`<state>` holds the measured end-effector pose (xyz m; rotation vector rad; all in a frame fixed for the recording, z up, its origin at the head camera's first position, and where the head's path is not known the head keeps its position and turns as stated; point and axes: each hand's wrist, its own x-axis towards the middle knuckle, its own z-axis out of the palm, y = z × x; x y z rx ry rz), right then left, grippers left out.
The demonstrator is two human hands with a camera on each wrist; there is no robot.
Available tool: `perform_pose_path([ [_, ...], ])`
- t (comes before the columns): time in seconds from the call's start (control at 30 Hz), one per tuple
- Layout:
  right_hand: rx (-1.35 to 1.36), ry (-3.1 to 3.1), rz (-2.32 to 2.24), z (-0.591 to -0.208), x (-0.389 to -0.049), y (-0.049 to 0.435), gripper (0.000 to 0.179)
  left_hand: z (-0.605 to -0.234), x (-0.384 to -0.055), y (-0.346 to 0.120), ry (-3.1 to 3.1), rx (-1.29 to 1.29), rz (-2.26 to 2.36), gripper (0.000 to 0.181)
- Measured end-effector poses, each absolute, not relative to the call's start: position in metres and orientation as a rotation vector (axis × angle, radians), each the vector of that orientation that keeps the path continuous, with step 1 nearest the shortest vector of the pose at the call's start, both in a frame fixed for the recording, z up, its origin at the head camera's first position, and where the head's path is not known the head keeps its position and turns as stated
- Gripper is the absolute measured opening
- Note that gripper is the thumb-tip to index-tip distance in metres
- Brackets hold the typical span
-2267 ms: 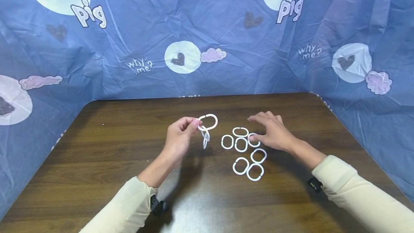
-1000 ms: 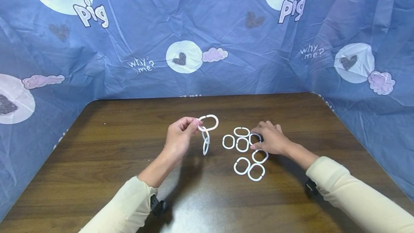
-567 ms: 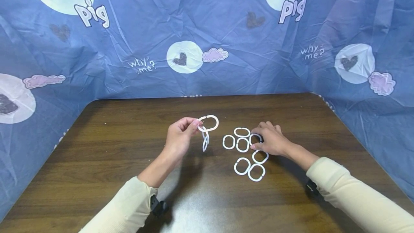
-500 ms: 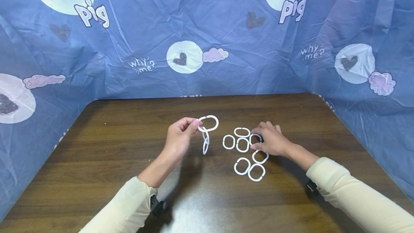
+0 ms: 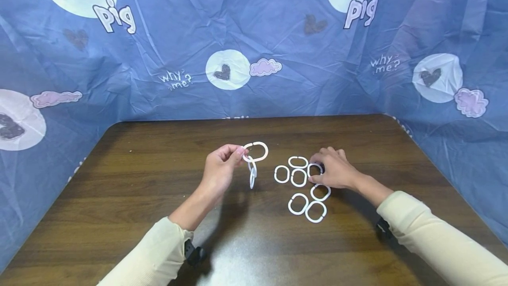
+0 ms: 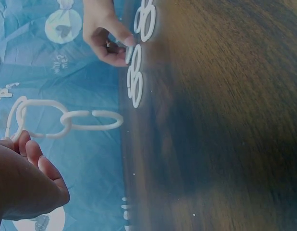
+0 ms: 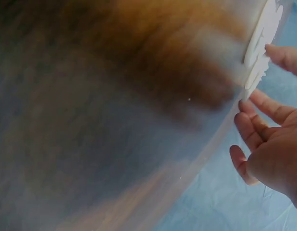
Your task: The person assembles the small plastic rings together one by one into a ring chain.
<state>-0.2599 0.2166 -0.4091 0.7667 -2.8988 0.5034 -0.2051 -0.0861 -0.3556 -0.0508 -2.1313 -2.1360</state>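
My left hand pinches a white plastic C-shaped link between thumb and forefinger, above the table. Two more links hang from it in a short chain; the lowest link dangles free in the left wrist view. At the right, my right hand is down at the table with thumb and forefinger about the opposite sides of a loose white link. In the left wrist view that link stands between the fingertips. The right wrist view shows the other fingers bent loosely beside the links.
Several loose white links lie by my right hand, among them a left one, a far one and a near one. The brown wooden table ends at a blue printed cloth behind and at both sides.
My right hand has come down and left onto the rightmost far link, and its thumb and forefinger have closed about it. My left hand holds its place while the hanging links swing slightly.
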Motion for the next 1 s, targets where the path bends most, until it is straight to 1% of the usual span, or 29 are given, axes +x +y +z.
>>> perform_pose_path([
  [0.2, 0.753, -2.832, 0.695, -0.403, -0.263, 0.218, 0.039, -0.356, -0.205, -0.086, -2.131, -0.054, -2.140, 0.017],
  [0.43, 0.676, -2.809, 1.218, -0.387, -0.263, 0.213, 0.036, -0.356, -0.205, -0.084, -2.137, -0.055, -2.133, 0.017],
  [0.57, 0.665, -2.765, 1.439, -0.378, -0.261, 0.209, 0.036, -0.356, -0.205, -0.083, -2.144, -0.057, -2.125, 0.017],
  [0.87, 0.614, -2.679, 1.713, -0.368, -0.256, 0.201, 0.035, -0.355, -0.205, -0.082, -2.150, -0.063, -2.134, 0.018],
  [1.0, 0.603, -2.586, 1.906, -0.366, -0.254, 0.198, 0.035, -0.355, -0.204, -0.081, -2.148, -0.063, -2.145, 0.018],
])
